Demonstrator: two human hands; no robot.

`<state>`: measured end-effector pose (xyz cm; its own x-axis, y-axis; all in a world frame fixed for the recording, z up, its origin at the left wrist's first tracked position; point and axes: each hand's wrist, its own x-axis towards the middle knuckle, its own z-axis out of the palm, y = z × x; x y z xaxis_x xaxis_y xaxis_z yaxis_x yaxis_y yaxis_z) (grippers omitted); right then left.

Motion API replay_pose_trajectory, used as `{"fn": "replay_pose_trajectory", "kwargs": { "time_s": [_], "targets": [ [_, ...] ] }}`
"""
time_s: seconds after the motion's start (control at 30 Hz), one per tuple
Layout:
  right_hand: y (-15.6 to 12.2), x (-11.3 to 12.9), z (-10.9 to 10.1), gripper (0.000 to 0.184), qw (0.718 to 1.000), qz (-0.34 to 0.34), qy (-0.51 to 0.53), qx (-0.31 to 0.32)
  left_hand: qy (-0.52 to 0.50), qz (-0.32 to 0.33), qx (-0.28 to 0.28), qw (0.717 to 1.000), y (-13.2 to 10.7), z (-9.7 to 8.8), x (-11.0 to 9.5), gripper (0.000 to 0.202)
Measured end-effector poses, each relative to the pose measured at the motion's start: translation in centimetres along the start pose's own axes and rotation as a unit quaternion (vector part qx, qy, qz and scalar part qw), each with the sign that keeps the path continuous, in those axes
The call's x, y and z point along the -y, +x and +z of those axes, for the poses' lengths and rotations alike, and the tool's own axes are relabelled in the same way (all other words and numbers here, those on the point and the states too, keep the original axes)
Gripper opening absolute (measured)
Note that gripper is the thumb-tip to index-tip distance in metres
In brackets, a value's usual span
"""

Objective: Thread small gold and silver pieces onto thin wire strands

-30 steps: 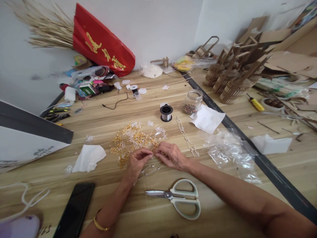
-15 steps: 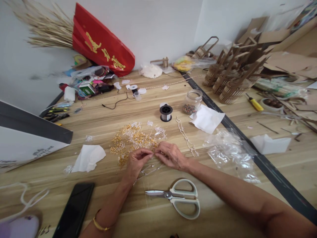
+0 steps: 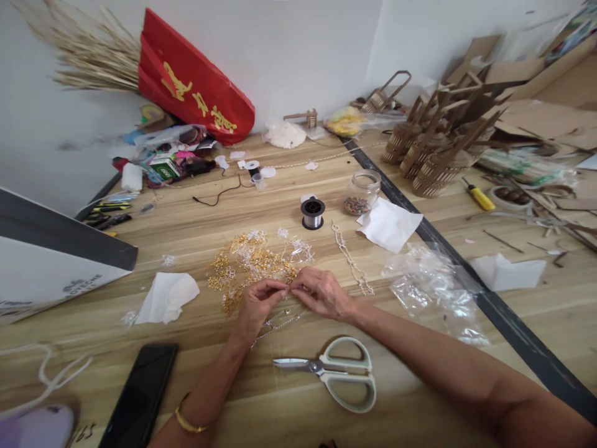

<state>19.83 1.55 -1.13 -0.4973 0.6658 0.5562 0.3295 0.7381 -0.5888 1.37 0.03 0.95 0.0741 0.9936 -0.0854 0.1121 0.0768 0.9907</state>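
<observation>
My left hand (image 3: pixel 260 303) and my right hand (image 3: pixel 323 292) meet fingertip to fingertip, both closed in a pinch. What lies between the fingers is too small to make out. Below them a beaded silver chain (image 3: pixel 284 322) rests on the wood, partly hidden by the hands. Just beyond the fingers spreads a pile of gold and clear beads (image 3: pixel 249 261). White-handled scissors (image 3: pixel 347 372) lie nearer to me, blades pointing left. A second beaded chain (image 3: pixel 351 261) is stretched out to the right of my right hand.
Behind the beads stand a spool of thin wire (image 3: pixel 312 213) and a glass jar (image 3: pixel 362 194) with small beads. Clear plastic bags (image 3: pixel 433 289) lie right, a black phone (image 3: pixel 140 395) and a white paper (image 3: pixel 168 297) left. Several small wooden buckets (image 3: pixel 438 168) stand at the back right.
</observation>
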Motion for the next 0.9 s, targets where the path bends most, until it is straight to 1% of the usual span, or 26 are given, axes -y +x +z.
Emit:
{"fn": "replay_pose_trajectory", "kwargs": {
  "time_s": [0.2, 0.4, 0.9],
  "targets": [
    [0.06, 0.16, -0.08, 0.007, 1.0, 0.004, -0.002, -0.003, -0.005, -0.002, 0.006, 1.0, -0.01, 0.02, 0.06, 0.011],
    [0.06, 0.25, -0.14, 0.006, 1.0, 0.003, 0.003, 0.004, 0.002, -0.002, -0.001, 1.0, -0.05, 0.11, -0.12, 0.011],
    [0.32, 0.67, -0.37, 0.006, 1.0, 0.006, 0.003, 0.004, 0.01, 0.023, 0.001, 1.0, -0.16, 0.34, 0.14, 0.008]
  ]
}}
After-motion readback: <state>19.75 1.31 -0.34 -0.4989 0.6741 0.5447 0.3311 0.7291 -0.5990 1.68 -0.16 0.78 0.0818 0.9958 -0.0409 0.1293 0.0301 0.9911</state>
